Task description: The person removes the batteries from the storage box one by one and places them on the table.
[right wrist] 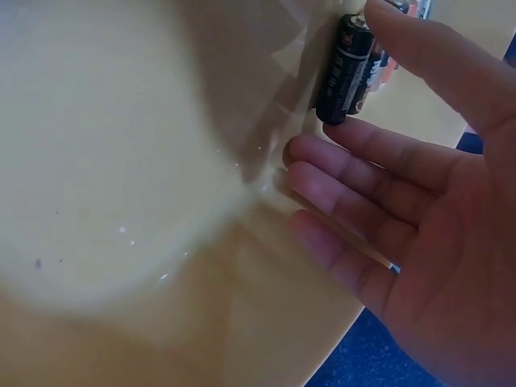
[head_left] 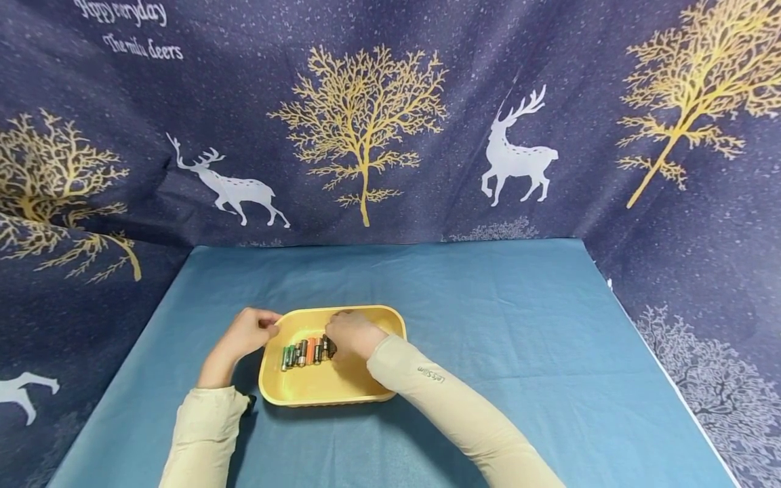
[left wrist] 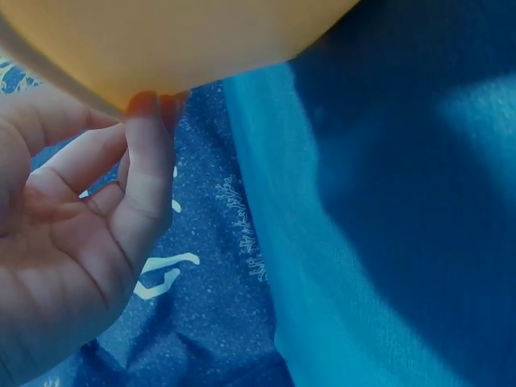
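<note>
A shallow yellow plastic basin (head_left: 305,393) stands on the cloth, with a row of AA-size batteries (head_left: 302,353) side by side on its floor. My left hand (head_left: 252,332) pinches the basin's left rim; in the left wrist view the fingertips (left wrist: 145,109) meet at its edge. My right hand (head_left: 352,334) reaches inside, at the right end of the row. Seen from the right wrist, a black battery (right wrist: 343,72) lies between the thumb at one end and the index finger at the other. The other three fingers extend below it, touching no battery.
Blue cloth (head_left: 500,325) covers the table under the basin. Dark blue fabric (head_left: 427,190) printed with deer and trees hangs behind and at both sides. The right sleeve (head_left: 451,400) passes over the basin's right rim.
</note>
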Demonstrator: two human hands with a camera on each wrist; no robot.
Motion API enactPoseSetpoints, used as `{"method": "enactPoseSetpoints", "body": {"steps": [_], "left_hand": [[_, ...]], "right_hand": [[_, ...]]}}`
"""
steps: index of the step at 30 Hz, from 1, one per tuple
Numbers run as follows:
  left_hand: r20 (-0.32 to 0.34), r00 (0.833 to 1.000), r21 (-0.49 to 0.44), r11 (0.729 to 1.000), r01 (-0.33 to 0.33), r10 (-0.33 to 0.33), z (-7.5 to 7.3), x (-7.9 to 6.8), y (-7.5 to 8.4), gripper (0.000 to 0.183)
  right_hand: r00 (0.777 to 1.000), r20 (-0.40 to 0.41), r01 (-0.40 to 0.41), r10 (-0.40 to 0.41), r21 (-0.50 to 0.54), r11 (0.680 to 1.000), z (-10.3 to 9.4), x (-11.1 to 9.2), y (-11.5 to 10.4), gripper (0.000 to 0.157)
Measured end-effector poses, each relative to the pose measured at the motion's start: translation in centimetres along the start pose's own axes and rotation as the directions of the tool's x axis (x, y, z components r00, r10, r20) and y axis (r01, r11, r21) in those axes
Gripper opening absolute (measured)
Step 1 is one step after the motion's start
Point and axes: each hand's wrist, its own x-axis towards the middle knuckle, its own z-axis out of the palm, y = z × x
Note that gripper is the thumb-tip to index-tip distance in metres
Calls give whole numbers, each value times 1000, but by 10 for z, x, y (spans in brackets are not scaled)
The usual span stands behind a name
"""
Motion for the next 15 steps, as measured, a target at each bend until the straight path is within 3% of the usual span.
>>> {"method": "enactPoseSetpoints", "body": {"steps": [6,15], "left_hand": [[6,1000,-31,999,24,-24,1,-1,-1,25],[16,1000,-81,996,27,-25,1,-1,-6,26]], "right_hand": [[1000,18,-19,20,-49,999,1,2,-4,32],[1000,-4,-14,14,-37,999,2,3,-4,30]]}}
